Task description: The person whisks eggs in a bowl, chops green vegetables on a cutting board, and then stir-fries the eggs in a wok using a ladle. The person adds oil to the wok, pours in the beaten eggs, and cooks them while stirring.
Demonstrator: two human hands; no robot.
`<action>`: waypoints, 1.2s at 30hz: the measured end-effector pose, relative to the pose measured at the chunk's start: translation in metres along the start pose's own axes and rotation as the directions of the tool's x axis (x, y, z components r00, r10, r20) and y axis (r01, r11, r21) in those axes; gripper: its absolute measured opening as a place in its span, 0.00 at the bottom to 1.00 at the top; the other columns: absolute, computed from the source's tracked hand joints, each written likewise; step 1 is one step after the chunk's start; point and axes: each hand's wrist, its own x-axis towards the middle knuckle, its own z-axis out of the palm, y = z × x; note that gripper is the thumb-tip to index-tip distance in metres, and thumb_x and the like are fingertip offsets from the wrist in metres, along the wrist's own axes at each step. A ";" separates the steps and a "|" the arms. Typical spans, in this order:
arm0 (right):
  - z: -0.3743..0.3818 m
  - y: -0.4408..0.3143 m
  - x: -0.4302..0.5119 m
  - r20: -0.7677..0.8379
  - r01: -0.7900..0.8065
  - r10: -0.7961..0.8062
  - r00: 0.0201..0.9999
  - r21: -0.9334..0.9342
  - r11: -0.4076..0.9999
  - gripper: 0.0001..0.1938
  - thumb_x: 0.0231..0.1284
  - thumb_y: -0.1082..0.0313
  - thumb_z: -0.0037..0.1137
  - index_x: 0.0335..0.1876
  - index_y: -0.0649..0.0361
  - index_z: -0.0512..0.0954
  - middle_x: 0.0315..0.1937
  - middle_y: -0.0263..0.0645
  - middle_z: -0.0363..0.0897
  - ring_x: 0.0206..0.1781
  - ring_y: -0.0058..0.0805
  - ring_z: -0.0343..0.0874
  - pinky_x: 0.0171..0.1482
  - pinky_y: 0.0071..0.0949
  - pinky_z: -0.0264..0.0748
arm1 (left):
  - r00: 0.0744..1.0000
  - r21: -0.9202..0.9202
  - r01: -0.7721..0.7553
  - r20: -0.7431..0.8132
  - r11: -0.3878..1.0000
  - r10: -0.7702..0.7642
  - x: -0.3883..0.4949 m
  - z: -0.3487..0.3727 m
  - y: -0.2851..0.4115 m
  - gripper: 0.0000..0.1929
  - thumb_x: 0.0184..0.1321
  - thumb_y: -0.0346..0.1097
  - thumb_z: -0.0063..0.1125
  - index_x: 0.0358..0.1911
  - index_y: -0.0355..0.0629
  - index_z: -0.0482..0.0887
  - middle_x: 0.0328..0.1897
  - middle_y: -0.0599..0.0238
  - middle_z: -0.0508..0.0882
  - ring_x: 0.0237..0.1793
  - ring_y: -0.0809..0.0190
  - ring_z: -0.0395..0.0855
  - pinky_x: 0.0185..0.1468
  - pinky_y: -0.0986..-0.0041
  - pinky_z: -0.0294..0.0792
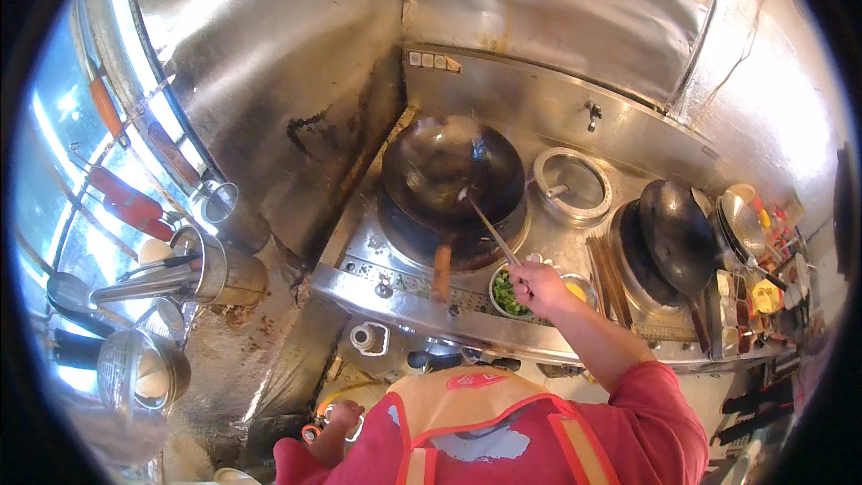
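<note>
A long metal ladle point(495, 234) is in my right hand point(537, 288), its bowl end resting inside a dark wok point(452, 162). The wok's wooden handle point(440, 275) points towards me. Just beside my right hand, a bowl of chopped green vegetables point(506, 295) and a bowl with something yellow point(578, 288) stand on the metal stove top. My left hand point(346, 415) hangs low at my left side, near a yellow hose; whether it holds anything is not clear.
Right of the wok are a round glass-topped pot lid point(574, 182), a second wok point(675, 236), wooden sticks point(609, 283) and a perforated strainer point(741, 225). A wall tap point(592, 116) sits behind. At left stand a metal container of utensils point(232, 276) and hanging tools.
</note>
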 end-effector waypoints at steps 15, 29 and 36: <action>-0.038 -0.066 0.056 -0.067 0.176 -0.265 0.962 -0.590 0.788 0.08 0.51 0.74 0.47 0.38 0.63 0.69 0.17 0.33 0.66 0.15 0.20 0.64 0.14 0.21 0.59 | 1.000 -0.112 0.005 0.025 0.994 -0.002 0.008 -0.016 0.023 0.24 0.49 0.50 0.56 0.45 0.40 0.80 0.43 0.49 0.82 0.46 0.51 0.79 0.52 0.67 0.69; 0.022 -0.033 0.110 0.328 -0.203 0.058 0.943 0.425 0.882 0.06 0.57 0.65 0.46 0.31 0.56 0.65 0.22 0.34 0.69 0.18 0.21 0.61 0.19 0.18 0.61 | 0.976 0.084 -0.206 -0.048 0.975 0.210 0.026 0.048 -0.104 0.18 0.48 0.46 0.59 0.38 0.40 0.81 0.36 0.56 0.83 0.39 0.54 0.81 0.44 0.66 0.71; 0.094 -0.006 0.037 0.078 -0.053 0.059 0.995 -0.079 0.995 0.05 0.53 0.68 0.46 0.32 0.55 0.65 0.21 0.36 0.66 0.16 0.25 0.61 0.16 0.23 0.55 | 0.983 -0.021 -0.153 -0.105 0.988 0.150 0.020 0.052 -0.077 0.21 0.47 0.49 0.58 0.41 0.40 0.82 0.41 0.52 0.82 0.43 0.51 0.80 0.49 0.67 0.70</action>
